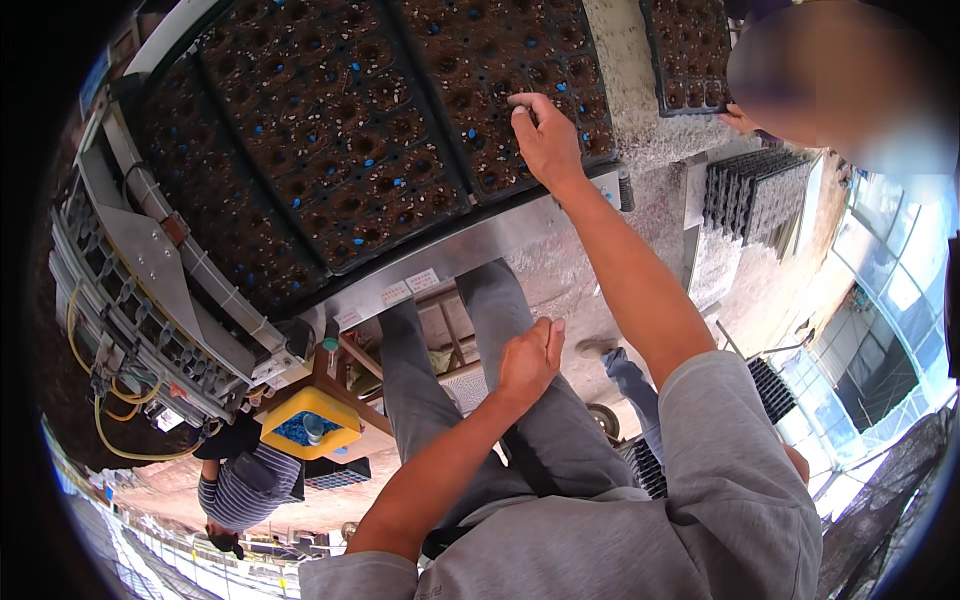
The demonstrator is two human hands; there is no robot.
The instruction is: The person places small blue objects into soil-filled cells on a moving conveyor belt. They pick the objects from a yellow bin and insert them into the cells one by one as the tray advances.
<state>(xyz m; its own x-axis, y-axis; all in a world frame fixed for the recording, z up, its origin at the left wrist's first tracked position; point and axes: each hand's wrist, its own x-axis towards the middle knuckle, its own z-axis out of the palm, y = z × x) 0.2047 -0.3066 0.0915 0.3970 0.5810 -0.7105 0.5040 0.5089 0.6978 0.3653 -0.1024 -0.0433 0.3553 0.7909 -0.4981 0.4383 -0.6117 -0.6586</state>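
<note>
My right hand [549, 142] is over the near right part of a black cell tray [480, 82] filled with brown soil, its thumb and index fingertip close together. Whether anything small is between them cannot be seen. My left hand [529, 360] is curled in front of my thigh, away from the trays, and its palm is hidden. Blue pellets [472, 133] lie scattered on the soil, some in the round dimples. A second soil-filled tray [337, 150] lies alongside to the left, with a darker, shaded one [217, 202] beyond it.
A metal rail [450, 251] edges the trays. At left stands a machine frame [161, 255] with hoses. Below it, a yellow container [311, 421] holds blue pellets and a cup. At upper right, a co-worker's hand [739, 118] touches another tray [690, 60]. Stacked trays [757, 187] stand nearby.
</note>
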